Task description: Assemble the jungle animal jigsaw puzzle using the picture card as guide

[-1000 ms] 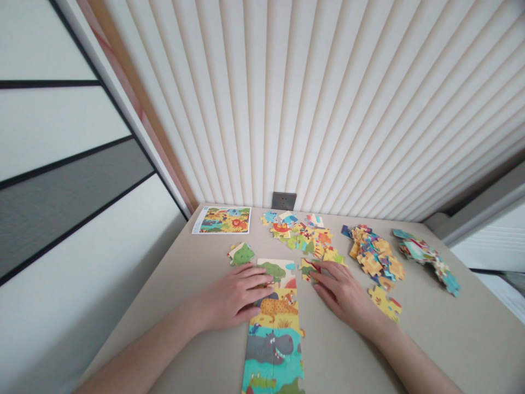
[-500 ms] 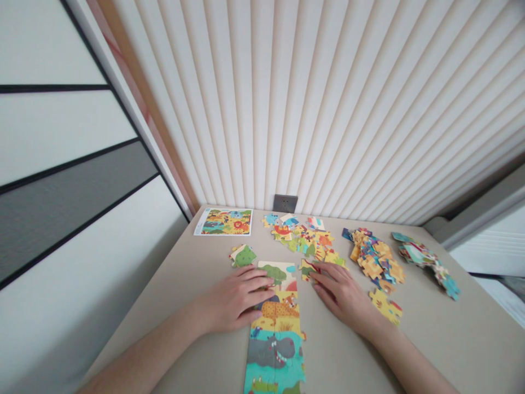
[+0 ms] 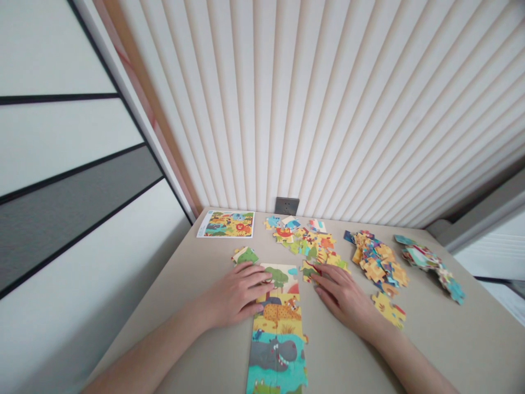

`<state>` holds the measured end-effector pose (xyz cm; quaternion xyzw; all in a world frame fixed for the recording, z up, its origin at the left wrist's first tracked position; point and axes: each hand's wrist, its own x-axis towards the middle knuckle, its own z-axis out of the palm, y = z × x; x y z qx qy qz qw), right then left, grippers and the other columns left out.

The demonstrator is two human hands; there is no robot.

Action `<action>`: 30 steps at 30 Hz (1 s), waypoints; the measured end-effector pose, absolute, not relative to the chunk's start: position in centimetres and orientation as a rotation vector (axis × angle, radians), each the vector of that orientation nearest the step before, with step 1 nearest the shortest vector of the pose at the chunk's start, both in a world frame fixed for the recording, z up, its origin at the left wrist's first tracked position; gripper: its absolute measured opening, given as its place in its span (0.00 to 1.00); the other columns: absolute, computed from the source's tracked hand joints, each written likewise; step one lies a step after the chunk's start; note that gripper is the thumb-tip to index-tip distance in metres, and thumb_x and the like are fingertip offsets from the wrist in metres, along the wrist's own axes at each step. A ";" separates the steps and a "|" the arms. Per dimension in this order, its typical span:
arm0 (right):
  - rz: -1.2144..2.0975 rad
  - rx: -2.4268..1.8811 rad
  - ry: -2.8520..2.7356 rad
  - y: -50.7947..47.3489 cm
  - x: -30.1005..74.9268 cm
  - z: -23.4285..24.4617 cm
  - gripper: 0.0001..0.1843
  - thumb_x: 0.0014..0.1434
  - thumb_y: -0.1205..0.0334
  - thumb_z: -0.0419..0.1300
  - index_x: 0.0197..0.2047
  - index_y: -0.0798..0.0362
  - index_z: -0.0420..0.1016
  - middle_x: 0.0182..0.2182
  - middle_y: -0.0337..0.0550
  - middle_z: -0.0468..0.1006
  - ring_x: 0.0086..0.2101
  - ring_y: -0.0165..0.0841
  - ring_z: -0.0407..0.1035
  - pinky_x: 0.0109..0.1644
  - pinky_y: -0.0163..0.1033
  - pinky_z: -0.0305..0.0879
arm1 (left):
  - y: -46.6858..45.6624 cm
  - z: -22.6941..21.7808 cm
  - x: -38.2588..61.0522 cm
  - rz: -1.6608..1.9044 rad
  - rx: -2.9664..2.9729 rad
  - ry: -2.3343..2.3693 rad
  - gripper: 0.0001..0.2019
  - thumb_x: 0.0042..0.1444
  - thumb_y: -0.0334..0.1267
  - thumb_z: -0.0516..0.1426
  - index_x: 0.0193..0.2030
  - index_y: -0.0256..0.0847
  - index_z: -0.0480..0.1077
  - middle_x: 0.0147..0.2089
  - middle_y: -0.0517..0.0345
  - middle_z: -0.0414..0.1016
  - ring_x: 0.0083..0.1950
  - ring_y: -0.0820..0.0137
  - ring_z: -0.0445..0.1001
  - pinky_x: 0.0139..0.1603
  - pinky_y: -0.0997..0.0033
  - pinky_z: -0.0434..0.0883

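Observation:
An assembled strip of jigsaw puzzle (image 3: 275, 353) lies before me, showing a tree, a leopard and a hippo. My left hand (image 3: 237, 295) rests with spread fingers over the strip's upper left edge. Just beyond its fingertips is a loose green puzzle piece (image 3: 246, 254), partly covered by the hand. To the right of the strip, my right hand (image 3: 341, 293) lies with outstretched fingers. Its fingertips touch a yellow and green puzzle piece (image 3: 307, 272) on the table, and part of that piece is hidden under them.
Loose animal pieces (image 3: 305, 241) spread beyond my right hand. Farther right are an orange and blue heap of pieces (image 3: 375, 261) and a teal and red heap (image 3: 430, 264). A yellow piece (image 3: 389, 309) lies near my right wrist. The picture card (image 3: 228, 224) lies at the back left, near the wall socket (image 3: 287, 206).
The left fingers have shifted slightly away from me, uncovering more of the strip and covering more of the green piece. The right hand stays at its piece. The view has shifted slightly.

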<state>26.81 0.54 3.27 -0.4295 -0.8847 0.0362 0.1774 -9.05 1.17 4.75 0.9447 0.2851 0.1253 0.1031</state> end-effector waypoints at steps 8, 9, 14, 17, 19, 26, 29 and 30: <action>0.101 -1.201 -2.523 0.7 26.9 3.1 0.20 0.72 0.61 0.55 0.64 0.43 0.74 0.63 0.51 0.73 0.62 0.46 0.68 0.64 0.57 0.70 | 1.0 4.6 -9.0 0.388 2.780 0.831 0.21 0.71 0.45 0.56 0.68 0.49 0.68 0.68 0.54 0.72 0.71 0.56 0.66 0.75 0.48 0.57; 0.098 -1.195 -2.521 0.7 26.9 3.1 0.20 0.72 0.61 0.55 0.64 0.43 0.74 0.63 0.51 0.74 0.62 0.46 0.68 0.64 0.57 0.70 | 1.0 4.6 -9.0 0.396 2.779 0.830 0.21 0.71 0.45 0.56 0.68 0.49 0.68 0.68 0.53 0.72 0.70 0.57 0.66 0.75 0.49 0.58; 0.104 -1.219 -2.450 0.5 26.8 3.4 0.18 0.72 0.61 0.55 0.62 0.44 0.75 0.61 0.49 0.75 0.60 0.45 0.69 0.64 0.56 0.69 | 1.0 4.9 -9.0 0.401 2.774 0.820 0.20 0.70 0.44 0.57 0.67 0.48 0.69 0.67 0.53 0.73 0.70 0.57 0.67 0.75 0.49 0.58; 0.089 -1.298 -2.326 1.2 27.3 3.9 0.16 0.73 0.61 0.54 0.58 0.46 0.78 0.56 0.50 0.78 0.56 0.45 0.73 0.61 0.54 0.71 | 1.0 5.0 -9.0 0.374 2.777 0.820 0.21 0.70 0.45 0.56 0.67 0.48 0.68 0.67 0.54 0.73 0.70 0.57 0.66 0.75 0.48 0.57; 0.065 -1.379 -2.241 2.6 27.9 4.5 0.15 0.73 0.59 0.53 0.53 0.48 0.80 0.52 0.51 0.81 0.52 0.44 0.75 0.59 0.52 0.72 | 1.0 4.9 -9.1 0.356 2.777 0.821 0.21 0.70 0.46 0.56 0.67 0.48 0.68 0.67 0.54 0.73 0.70 0.56 0.66 0.75 0.48 0.57; 0.088 -1.937 -2.184 11.5 28.7 6.9 0.18 0.69 0.58 0.54 0.52 0.57 0.82 0.51 0.57 0.82 0.53 0.47 0.76 0.61 0.48 0.68 | 1.1 4.7 -9.4 0.345 2.773 0.818 0.22 0.70 0.46 0.57 0.68 0.51 0.67 0.67 0.55 0.72 0.69 0.57 0.67 0.74 0.47 0.58; 0.128 -2.090 -2.140 15.0 27.7 6.7 0.20 0.69 0.53 0.56 0.52 0.58 0.82 0.50 0.60 0.83 0.53 0.49 0.77 0.58 0.48 0.69 | 1.0 4.8 -9.5 0.347 2.773 0.809 0.22 0.70 0.47 0.57 0.68 0.51 0.67 0.67 0.54 0.72 0.69 0.57 0.67 0.74 0.47 0.58; 0.145 -2.138 -2.122 16.0 27.2 6.5 0.22 0.69 0.50 0.56 0.51 0.58 0.83 0.49 0.61 0.83 0.52 0.49 0.77 0.56 0.47 0.69 | 1.0 4.9 -9.5 0.344 2.774 0.805 0.21 0.70 0.47 0.56 0.68 0.51 0.67 0.67 0.54 0.72 0.69 0.57 0.67 0.74 0.47 0.58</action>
